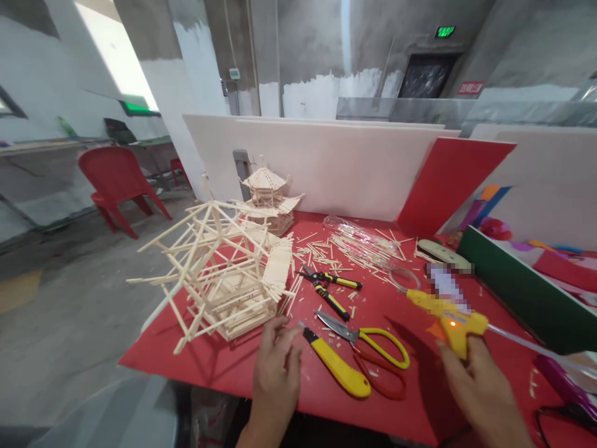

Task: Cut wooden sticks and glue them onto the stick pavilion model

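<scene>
Your right hand (485, 386) is closed around the handle of a yellow glue gun (461, 330), its nozzle directed to your left and its indicator light (452, 323) glowing orange. A translucent glue stick (527, 343) projects from the rear of the gun. Marking on the gun body is too blurred to read. Your left hand (277, 373) is spread, with the fingers loosely bent, just beside the near right corner of the stick framework (233, 292); you cannot confirm contact from this view. The framework stands at the left of the red table (387, 298), with a finished stick pagoda (265, 193) behind it. Just to the right of your left hand lies a yellow utility knife (340, 370), its blade end pointing toward the framework. Scissors (355, 336) with one yellow and one red handle lie open beyond the knife, between your two hands. Black-and-yellow pliers (321, 283) lie farther back with handles parted, near the loose sticks (364, 246). On the rear wall, the characters on the lit green sign (445, 32) and on the red sign (471, 87) are too small to make out.
</scene>
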{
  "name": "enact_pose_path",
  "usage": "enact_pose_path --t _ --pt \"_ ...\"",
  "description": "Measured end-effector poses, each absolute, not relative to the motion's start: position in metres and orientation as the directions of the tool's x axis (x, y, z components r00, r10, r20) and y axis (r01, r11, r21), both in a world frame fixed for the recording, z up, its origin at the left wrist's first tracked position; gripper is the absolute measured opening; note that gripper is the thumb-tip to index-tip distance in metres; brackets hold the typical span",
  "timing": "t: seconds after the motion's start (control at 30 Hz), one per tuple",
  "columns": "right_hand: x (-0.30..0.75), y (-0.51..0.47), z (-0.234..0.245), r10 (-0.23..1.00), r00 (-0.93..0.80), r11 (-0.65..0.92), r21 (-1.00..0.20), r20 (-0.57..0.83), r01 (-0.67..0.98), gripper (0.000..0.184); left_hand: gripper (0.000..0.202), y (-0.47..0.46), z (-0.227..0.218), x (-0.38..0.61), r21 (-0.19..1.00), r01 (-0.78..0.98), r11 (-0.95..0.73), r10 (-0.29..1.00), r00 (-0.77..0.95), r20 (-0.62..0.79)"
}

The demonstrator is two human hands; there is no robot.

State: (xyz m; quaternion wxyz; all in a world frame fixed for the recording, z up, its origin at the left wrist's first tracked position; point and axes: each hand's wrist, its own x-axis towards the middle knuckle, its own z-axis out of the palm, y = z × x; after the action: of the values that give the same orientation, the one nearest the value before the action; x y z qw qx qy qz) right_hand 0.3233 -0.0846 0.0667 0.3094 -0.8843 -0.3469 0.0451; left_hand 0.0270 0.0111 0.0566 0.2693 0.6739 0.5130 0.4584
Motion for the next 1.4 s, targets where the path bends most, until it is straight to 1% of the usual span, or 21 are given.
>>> enact_pose_path --t 0.07,0.1,0.23,0.33,0.4,0.43,0.5,0.53,0.6,0.67,0.73,0.83,0.9,0.97,1.07,1.13,1.17,1.2,1.27,1.33,1.4 --pt "0.328 -0.099 0.044 0.642 0.764 -0.648 -0.485 0.067 0.587 0.044 0.017 0.013 0.052 0.020 0.865 0.412 -0.285 0.956 0.053 0.290" --pt "0.327 -0.103 0.036 0.637 0.770 -0.680 -0.444 0.038 0.584 0.049 0.016 0.014 0.051 0.018 0.848 0.448 -0.284 0.957 0.081 0.278" --pt "0.312 -0.098 0.028 0.610 0.788 -0.767 -0.308 -0.078 0.563 0.069 0.035 0.015 0.051 0.015 0.673 0.648 -0.357 0.923 0.133 0.361" --pt "0.309 -0.081 0.040 0.602 0.788 -0.793 -0.214 -0.133 0.570 0.071 0.024 0.015 0.047 0.017 0.609 0.681 -0.407 0.893 0.158 0.421" --pt "0.312 -0.071 0.046 0.654 0.751 -0.755 -0.154 -0.097 0.637 0.066 0.021 0.014 0.043 0.017 0.591 0.707 -0.387 0.900 0.151 0.409" --pt "0.314 -0.068 0.049 0.695 0.718 -0.717 -0.117 -0.039 0.687 0.062 0.021 0.014 0.041 0.016 0.570 0.732 -0.374 0.905 0.153 0.397" --pt "0.313 -0.063 0.053 0.779 0.609 -0.608 -0.061 0.145 0.792 0.055 0.023 0.014 0.038 0.013 0.491 0.799 -0.347 0.913 0.166 0.373" --pt "0.310 -0.061 0.055 0.811 0.535 -0.536 -0.065 0.239 0.842 0.052 0.024 0.015 0.038 0.012 0.441 0.835 -0.329 0.918 0.172 0.358" --pt "0.293 -0.055 0.060 0.854 0.385 -0.351 -0.159 0.349 0.923 0.045 0.025 0.018 0.039 0.010 0.340 0.901 -0.270 0.937 0.165 0.307" --pt "0.267 -0.045 0.068 0.922 0.249 -0.145 -0.331 0.297 0.932 0.034 0.026 0.022 0.042 0.011 0.250 0.946 -0.205 0.963 0.150 0.223" --pt "0.237 -0.031 0.077 0.983 0.095 -0.010 -0.474 0.155 0.880 0.029 0.027 0.027 0.045 0.013 0.178 0.970 -0.165 0.982 0.145 0.119" --pt "0.202 -0.008 0.089 0.993 -0.019 0.078 -0.529 0.116 0.845 0.026 0.028 0.031 0.049 0.017 0.129 0.983 -0.128 0.991 0.130 -0.009" --pt "0.188 0.005 0.094 0.995 -0.022 0.074 -0.581 0.097 0.810 0.024 0.025 0.031 0.051 0.016 0.157 0.982 -0.103 0.994 0.108 -0.026" --pt "0.180 0.014 0.093 0.998 -0.004 0.047 -0.630 0.070 0.775 0.026 0.020 0.029 0.051 0.011 0.269 0.958 -0.097 0.995 0.102 -0.004" --pt "0.171 0.021 0.084 0.999 0.013 0.016 -0.681 0.037 0.732 0.037 0.019 0.020 0.051 -0.003 0.595 0.800 -0.075 0.995 0.100 -0.010" --pt "0.164 0.021 0.075 1.000 0.010 0.004 -0.735 0.015 0.678 0.043 0.019 0.010 0.051 -0.011 0.797 0.604 0.023 0.993 0.077 -0.087" --pt "0.160 0.020 0.071 1.000 0.006 0.000 -0.766 0.005 0.643 0.045 0.018 0.005 0.052 -0.013 0.856 0.510 0.082 0.988 0.072 -0.138" --pt "0.156 0.017 0.068 1.000 0.003 -0.005 -0.798 -0.004 0.603 0.046 0.017 -0.001 0.053 -0.015 0.889 0.439 0.127 0.982 0.072 -0.176" --pt "0.148 0.011 0.063 1.000 0.007 -0.026 -0.857 -0.026 0.515 0.047 0.013 -0.012 0.054 -0.013 0.927 0.345 0.150 0.982 0.054 -0.179" --pt "0.145 0.003 0.061 0.998 0.016 -0.055 -0.900 -0.054 0.432 0.046 0.011 -0.019 0.055 -0.009 0.949 0.299 0.104 0.992 0.035 -0.120" --pt "0.149 -0.005 0.061 0.996 0.041 -0.091 -0.953 -0.083 0.290 0.047 0.014 -0.020 0.057 -0.006 0.947 0.318 0.039 0.988 0.129 -0.084"
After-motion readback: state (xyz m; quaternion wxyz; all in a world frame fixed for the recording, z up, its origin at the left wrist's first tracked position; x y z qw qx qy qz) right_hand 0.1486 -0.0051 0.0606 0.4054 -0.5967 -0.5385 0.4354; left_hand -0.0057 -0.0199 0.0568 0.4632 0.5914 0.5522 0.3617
